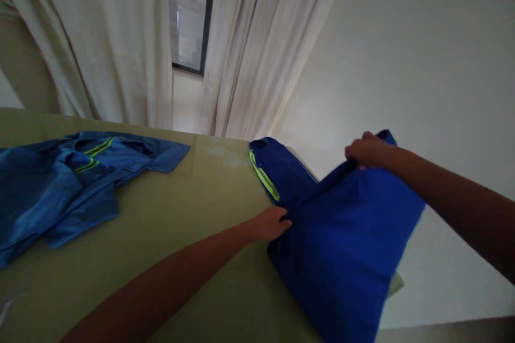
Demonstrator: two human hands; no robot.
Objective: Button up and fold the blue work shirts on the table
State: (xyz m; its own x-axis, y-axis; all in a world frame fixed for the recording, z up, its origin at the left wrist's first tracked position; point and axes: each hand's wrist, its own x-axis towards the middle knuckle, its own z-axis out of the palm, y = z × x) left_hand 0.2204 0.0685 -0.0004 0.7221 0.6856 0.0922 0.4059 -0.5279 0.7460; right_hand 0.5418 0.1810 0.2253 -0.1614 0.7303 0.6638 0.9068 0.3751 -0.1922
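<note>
Both hands grip a deep-blue garment (341, 257), whose cloth is stretched between them and hangs down to the right front. My left hand (271, 224) pinches its edge low, close above the bed-like surface. Higher and further right, my right hand (368, 150) is closed on the upper edge, lifting it. Just beyond my left hand lies a folded dark-blue piece (281, 163) with a yellow-green reflective stripe; I cannot tell whether it belongs to the held cloth. The garment's exact kind is unclear.
A crumpled blue garment with yellow-green stripes (80, 177) lies on the left of the olive-covered surface (193, 198). Light curtains (116, 37) and a narrow window (187, 16) stand behind. A pale wall (422, 64) closes the right side. Something whitish (8, 303) shows at lower left.
</note>
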